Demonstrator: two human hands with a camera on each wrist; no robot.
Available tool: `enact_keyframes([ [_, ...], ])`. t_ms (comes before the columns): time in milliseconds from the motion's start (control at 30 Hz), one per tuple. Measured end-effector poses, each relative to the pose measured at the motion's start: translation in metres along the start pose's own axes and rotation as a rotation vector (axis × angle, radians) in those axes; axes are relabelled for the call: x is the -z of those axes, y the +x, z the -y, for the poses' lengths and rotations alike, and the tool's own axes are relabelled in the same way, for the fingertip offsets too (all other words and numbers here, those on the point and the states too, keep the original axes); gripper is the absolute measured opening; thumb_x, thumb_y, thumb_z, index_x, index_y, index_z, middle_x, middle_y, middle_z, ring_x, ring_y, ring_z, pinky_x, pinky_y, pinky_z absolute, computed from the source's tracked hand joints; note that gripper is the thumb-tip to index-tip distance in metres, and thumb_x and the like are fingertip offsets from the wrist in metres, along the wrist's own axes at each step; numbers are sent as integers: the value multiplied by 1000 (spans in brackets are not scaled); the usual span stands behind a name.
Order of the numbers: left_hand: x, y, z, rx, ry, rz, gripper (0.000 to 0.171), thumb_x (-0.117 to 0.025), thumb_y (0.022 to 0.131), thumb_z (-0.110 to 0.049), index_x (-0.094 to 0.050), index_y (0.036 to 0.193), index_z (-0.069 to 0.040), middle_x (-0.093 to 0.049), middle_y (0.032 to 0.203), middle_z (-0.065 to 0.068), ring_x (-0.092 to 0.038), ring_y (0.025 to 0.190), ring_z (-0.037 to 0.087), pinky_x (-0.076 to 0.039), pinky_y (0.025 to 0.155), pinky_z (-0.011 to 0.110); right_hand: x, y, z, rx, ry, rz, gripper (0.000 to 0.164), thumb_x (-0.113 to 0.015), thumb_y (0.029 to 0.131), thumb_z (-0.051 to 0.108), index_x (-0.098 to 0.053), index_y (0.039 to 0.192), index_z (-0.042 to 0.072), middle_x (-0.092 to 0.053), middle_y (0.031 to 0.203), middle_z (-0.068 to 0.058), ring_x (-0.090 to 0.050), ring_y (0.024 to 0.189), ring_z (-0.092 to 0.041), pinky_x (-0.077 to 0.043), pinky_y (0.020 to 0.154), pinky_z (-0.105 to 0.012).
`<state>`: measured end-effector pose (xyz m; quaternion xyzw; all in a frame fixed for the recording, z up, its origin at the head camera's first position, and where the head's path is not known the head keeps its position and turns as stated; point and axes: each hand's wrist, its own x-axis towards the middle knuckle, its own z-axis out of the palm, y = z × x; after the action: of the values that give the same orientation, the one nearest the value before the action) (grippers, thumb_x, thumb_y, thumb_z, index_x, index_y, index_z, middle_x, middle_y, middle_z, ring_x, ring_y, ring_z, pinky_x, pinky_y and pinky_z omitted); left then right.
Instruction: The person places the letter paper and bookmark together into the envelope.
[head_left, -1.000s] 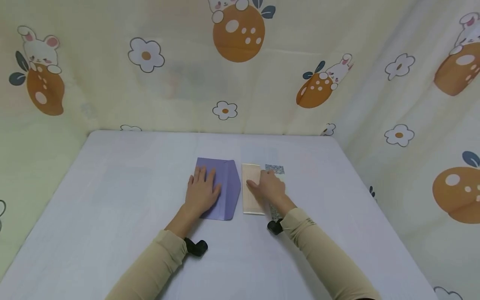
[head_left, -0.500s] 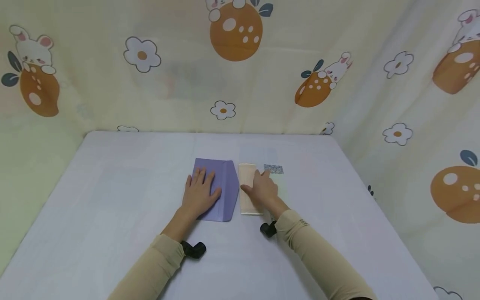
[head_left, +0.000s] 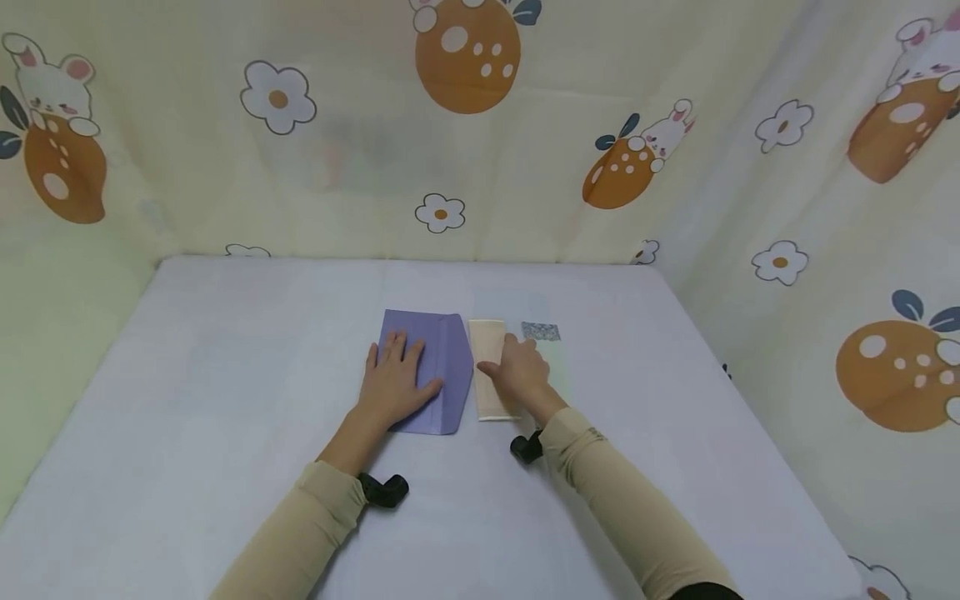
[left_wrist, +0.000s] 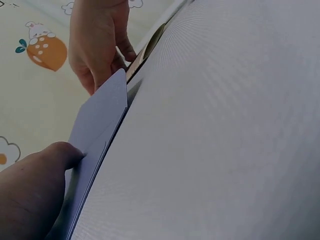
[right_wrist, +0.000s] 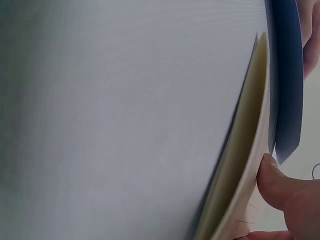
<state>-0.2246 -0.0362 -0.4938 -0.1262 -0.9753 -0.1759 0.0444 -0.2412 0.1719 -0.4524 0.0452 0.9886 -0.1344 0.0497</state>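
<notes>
A purple envelope [head_left: 453, 375] lies flat on the white table, its pointed flap spread to the right. My left hand [head_left: 392, 383] rests on it with straight, spread fingers, the thumb [left_wrist: 67, 152] on its face in the left wrist view. Right beside the flap is a cream folded paper [head_left: 487, 350], its layers bulging apart in the right wrist view. My right hand [head_left: 520, 371] holds this folded paper, thumb [right_wrist: 272, 185] on its face and the other fingers bent towards its right side. Partly behind that hand lies a pale green sheet [head_left: 555, 362] with a grey speckled band [head_left: 542, 331].
The white table [head_left: 247, 375] reaches back to a cream curtain [head_left: 360, 167] printed with flowers and rabbits, which also hangs along both sides. Black wrist mounts [head_left: 384, 491] stick out from the sleeves near the table surface.
My right hand has slid a little to the left with the folded paper, bringing it closer to the envelope flap and away from the green sheet. My left hand stays on the envelope.
</notes>
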Motion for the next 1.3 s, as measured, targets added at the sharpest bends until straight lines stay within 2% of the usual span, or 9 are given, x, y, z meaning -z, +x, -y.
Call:
enact_keyframes([
  [100, 4, 0, 0, 4, -15, 1, 75, -50, 79, -57, -36, 138, -13, -24, 147, 18, -14, 139, 33, -10, 109, 55, 1, 3, 0, -31, 38, 3, 73, -61, 77, 51, -39, 130, 5, -53, 115, -24, -56, 100, -37, -48, 76, -48],
  [233, 6, 3, 0, -19, -54, -42, 70, -52, 79, -50, -40, 135, -9, -30, 144, 20, -18, 137, 35, -11, 108, 57, 2, 8, -4, -58, 102, 1, 69, -60, 81, 44, -37, 132, 5, -55, 118, -21, -57, 101, -35, -48, 78, -47],
  [400, 8, 6, 4, -19, -90, -95, 75, -53, 76, -54, -42, 133, -8, -33, 142, 20, -19, 137, 36, -10, 108, 58, 1, 16, -6, -15, 188, 3, 57, -52, 87, 38, -40, 130, 3, -56, 119, -18, -56, 106, -32, -47, 83, -45],
  [567, 5, 6, 6, -29, -92, -92, 80, -54, 73, -57, -41, 133, -7, -32, 141, 22, -17, 137, 38, -11, 108, 58, -2, 16, -9, 30, 302, 26, 47, -43, 92, 30, -40, 132, 4, -53, 125, -16, -53, 112, -30, -43, 92, -43],
  [700, 3, 3, 5, -42, -106, -106, 80, -57, 71, -54, -42, 132, -6, -33, 139, 24, -19, 136, 40, -12, 107, 58, -1, 11, -13, 37, 424, 54, 46, -38, 94, 27, -40, 134, 6, -55, 121, -16, -57, 104, -27, -47, 86, -39],
  [767, 2, 2, 4, -50, -111, -113, 81, -58, 70, -53, -42, 132, -4, -34, 138, 25, -20, 135, 41, -14, 107, 58, 3, 8, -14, 33, 484, 62, 46, -37, 94, 27, -40, 135, 6, -55, 119, -16, -57, 102, -26, -47, 84, -38],
  [967, 2, -2, 2, -41, -137, -83, 83, -59, 69, -51, -39, 134, -3, -33, 138, 27, -21, 134, 43, -15, 107, 58, 18, 3, -17, 21, 641, 30, 47, -36, 94, 28, -39, 136, 5, -51, 125, -16, -51, 110, -27, -43, 91, -40],
  [1167, 3, -2, 2, -21, -142, -83, 82, -60, 68, -49, -40, 133, -3, -35, 138, 27, -22, 134, 41, -12, 109, 55, 26, 3, -9, 56, 860, 60, 46, -41, 93, 33, -43, 134, 12, -57, 112, -10, -57, 90, -22, -50, 73, -32],
  [1300, 3, 1, 1, -22, -154, -79, 78, -59, 68, -49, -44, 130, -4, -36, 138, 27, -22, 134, 42, -11, 110, 53, 24, 5, -1, 71, 875, 134, 47, -45, 91, 34, -44, 133, 13, -59, 109, -7, -59, 81, -16, -51, 65, -27],
])
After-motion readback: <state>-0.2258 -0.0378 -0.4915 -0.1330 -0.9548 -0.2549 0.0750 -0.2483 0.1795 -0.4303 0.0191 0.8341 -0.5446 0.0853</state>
